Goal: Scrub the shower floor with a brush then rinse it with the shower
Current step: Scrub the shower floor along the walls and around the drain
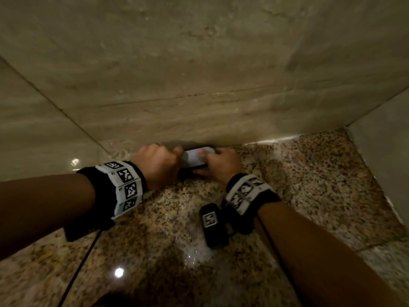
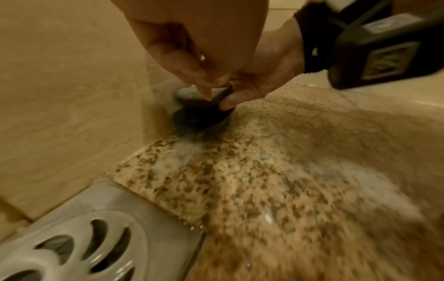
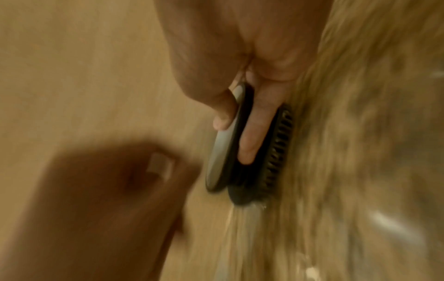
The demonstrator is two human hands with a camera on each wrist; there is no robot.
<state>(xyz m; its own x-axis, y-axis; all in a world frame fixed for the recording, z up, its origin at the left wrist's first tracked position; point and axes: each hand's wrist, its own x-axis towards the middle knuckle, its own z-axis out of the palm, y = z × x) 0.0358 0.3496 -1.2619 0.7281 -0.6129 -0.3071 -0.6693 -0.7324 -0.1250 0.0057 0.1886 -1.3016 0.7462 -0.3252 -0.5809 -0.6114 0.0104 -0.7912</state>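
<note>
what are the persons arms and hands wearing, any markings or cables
Both forearms are bare, with no sleeves or gloves. The left hand and right hand each have a black wristband ringed with white square tiles printed with black pixel-pattern tags. A small black boxy camera unit with its own tag hangs under the right wrist. A thin black cable trails from the left wristband.

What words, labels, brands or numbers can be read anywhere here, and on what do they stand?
None can be read.
Left wristband: square black-and-white code tags; tiny marks beside them too small to read.
Right wristband: the same kind of tags, blurred.
Wrist camera: one code tag, no words.
Brush: plain pale top and dark base, no brand showing.
Drain cover: no marking visible.
</note>
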